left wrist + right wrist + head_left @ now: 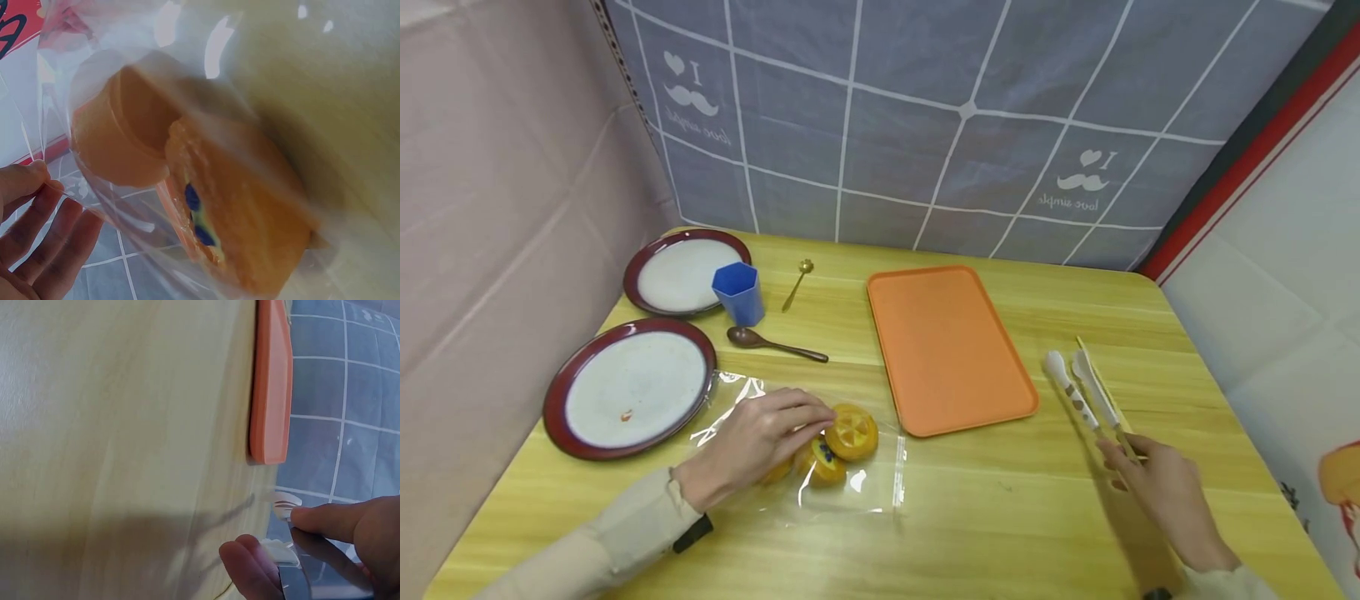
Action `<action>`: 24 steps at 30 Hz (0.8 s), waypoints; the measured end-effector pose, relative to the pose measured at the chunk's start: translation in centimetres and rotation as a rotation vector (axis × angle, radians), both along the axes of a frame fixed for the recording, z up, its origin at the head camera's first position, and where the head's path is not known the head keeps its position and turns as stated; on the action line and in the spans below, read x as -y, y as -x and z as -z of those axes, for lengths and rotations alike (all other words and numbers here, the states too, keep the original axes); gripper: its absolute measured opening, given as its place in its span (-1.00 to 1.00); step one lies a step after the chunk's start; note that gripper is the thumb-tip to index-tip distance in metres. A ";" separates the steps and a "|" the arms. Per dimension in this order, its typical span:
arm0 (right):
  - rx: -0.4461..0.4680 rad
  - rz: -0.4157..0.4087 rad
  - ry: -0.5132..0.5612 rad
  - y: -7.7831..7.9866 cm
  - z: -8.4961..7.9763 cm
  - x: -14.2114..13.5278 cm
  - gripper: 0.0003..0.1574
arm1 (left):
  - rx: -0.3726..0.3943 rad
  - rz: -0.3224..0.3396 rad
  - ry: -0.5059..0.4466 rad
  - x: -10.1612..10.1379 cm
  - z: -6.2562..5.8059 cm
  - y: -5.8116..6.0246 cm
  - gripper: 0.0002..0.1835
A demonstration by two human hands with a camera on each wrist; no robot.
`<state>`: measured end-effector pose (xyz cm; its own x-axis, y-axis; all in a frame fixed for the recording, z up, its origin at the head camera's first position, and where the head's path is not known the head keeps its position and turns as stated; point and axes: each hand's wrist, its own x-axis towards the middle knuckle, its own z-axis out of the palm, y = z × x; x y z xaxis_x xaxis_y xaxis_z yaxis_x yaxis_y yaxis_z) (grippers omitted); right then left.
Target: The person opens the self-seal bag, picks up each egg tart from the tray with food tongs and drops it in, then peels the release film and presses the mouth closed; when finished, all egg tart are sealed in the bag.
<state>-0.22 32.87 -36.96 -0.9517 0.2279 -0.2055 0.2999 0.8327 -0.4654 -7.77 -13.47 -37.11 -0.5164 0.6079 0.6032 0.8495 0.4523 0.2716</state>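
My left hand pinches the film of a clear zip bag between thumb and fingers, as the left wrist view shows. Through the film I see round orange-yellow pastries: one with a segmented top, one with blue berries, and another partly hidden by the hand. On the right, my right hand grips a bundle of utensils. It includes a white-headed spoon with a patterned handle, a second pale-headed utensil of unclear kind, and a thin yellowish stick.
An orange tray lies mid-table. At the left are two red-rimmed plates, the nearer with a small orange speck. A blue cup stands by the farther plate's rim. Beside it lie a dark wooden spoon and a small gold spoon.
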 end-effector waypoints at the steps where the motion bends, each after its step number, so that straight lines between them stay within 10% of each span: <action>1: -0.001 -0.007 -0.006 0.1 0.1 0.1 -0.03 | 0.000 0.002 0.000 0.0 0.0 0.0 -0.81; 24: -0.072 -0.099 -0.337 0.6 2.0 1.2 -0.47 | -0.031 0.005 -0.040 -0.1 0.0 0.0 -0.77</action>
<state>-0.81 31.71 -38.98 -0.9819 0.1776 -0.0662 0.1868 0.9664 -0.1767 -7.78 -13.33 -37.06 -0.4941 0.5851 0.6431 0.8600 0.4375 0.2626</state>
